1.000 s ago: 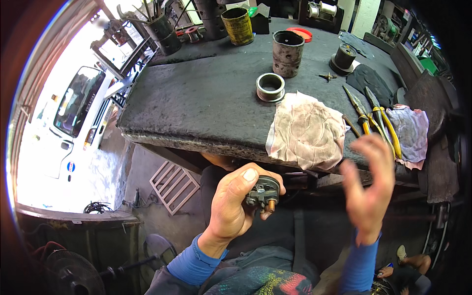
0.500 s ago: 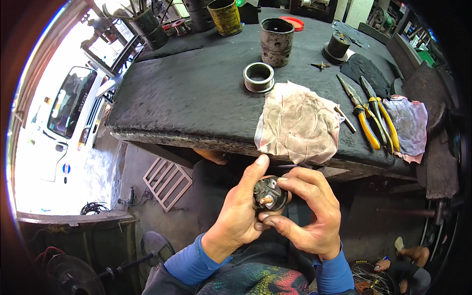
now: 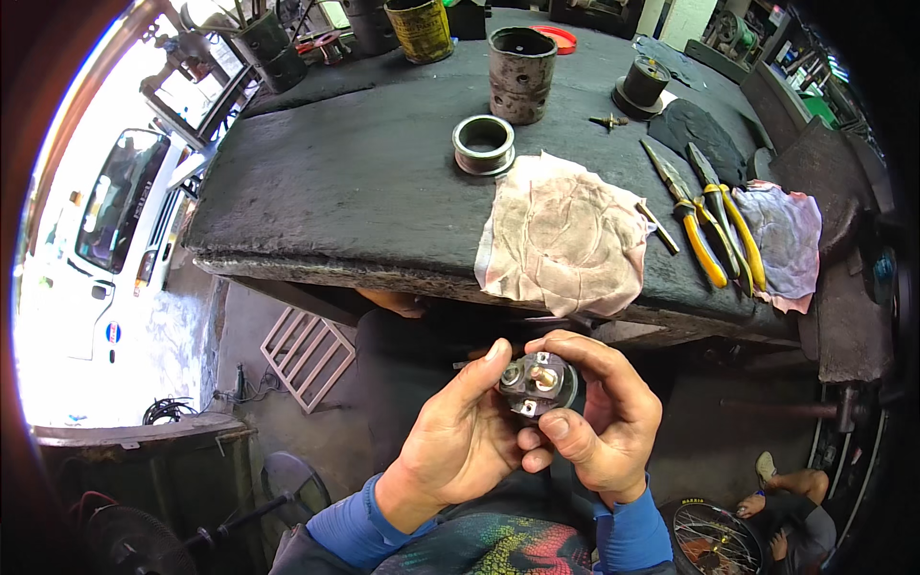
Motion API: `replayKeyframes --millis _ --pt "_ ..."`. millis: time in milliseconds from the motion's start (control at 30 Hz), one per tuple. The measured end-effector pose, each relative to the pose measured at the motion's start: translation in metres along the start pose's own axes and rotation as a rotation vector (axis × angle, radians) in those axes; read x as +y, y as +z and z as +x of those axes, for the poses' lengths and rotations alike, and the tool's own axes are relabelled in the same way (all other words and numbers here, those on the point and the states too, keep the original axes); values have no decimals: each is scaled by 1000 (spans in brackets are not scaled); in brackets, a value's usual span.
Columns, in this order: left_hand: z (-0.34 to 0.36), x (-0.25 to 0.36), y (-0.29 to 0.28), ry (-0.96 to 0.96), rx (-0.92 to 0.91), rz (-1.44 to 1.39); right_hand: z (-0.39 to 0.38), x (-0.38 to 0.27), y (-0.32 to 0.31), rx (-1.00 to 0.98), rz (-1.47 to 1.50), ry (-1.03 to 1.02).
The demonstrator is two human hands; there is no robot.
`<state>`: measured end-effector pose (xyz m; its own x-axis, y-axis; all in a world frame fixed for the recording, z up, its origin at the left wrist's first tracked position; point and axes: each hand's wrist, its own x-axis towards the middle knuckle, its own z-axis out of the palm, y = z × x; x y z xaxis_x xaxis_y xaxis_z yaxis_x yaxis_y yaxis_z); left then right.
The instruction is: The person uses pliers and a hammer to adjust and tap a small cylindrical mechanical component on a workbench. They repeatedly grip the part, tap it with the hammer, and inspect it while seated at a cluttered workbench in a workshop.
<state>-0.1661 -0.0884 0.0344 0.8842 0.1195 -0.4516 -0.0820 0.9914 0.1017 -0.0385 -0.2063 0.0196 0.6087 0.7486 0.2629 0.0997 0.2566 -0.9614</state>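
Below the bench edge, my left hand [image 3: 455,441] and my right hand [image 3: 613,417] are closed round a round black component [image 3: 537,385]. Its top face points up at me and shows a coppery stud and small metal tabs. My left thumb is at its left side, my right fingers wrap its right side and the right thumb presses at its lower rim. On the bench above lie a pale cloth [image 3: 561,235], a thin rod [image 3: 661,230], yellow-handled pliers [image 3: 714,249] and a metal ring [image 3: 483,144].
The dark workbench [image 3: 316,192] holds a perforated cylinder [image 3: 520,81], tins [image 3: 417,27] and a second rag [image 3: 776,230]. On the floor are a wooden frame [image 3: 307,355] and a fan [image 3: 134,541]. A person [image 3: 805,508] sits beside a wheel [image 3: 714,537]. A white truck [image 3: 105,249] stands left.
My right hand came down from near the pliers onto the component, which both hands now hold. The component has turned, showing its top face, and my left thumb has dropped lower.
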Motion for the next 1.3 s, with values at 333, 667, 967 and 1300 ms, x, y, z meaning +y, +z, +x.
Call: replayKeyframes --millis 333,667,967,1300 --pt "-1 -10 -8 24 -75 -43 -1 -4 7 54 -3 16" --pt "2 -9 -11 -6 -153 13 -5 -9 5 63 57 100" --pt "3 -11 -19 191 -148 271 -4 -5 -1 16 59 55" --pt "2 -2 -20 267 -200 547 -6 -3 -7 -3 -17 33"
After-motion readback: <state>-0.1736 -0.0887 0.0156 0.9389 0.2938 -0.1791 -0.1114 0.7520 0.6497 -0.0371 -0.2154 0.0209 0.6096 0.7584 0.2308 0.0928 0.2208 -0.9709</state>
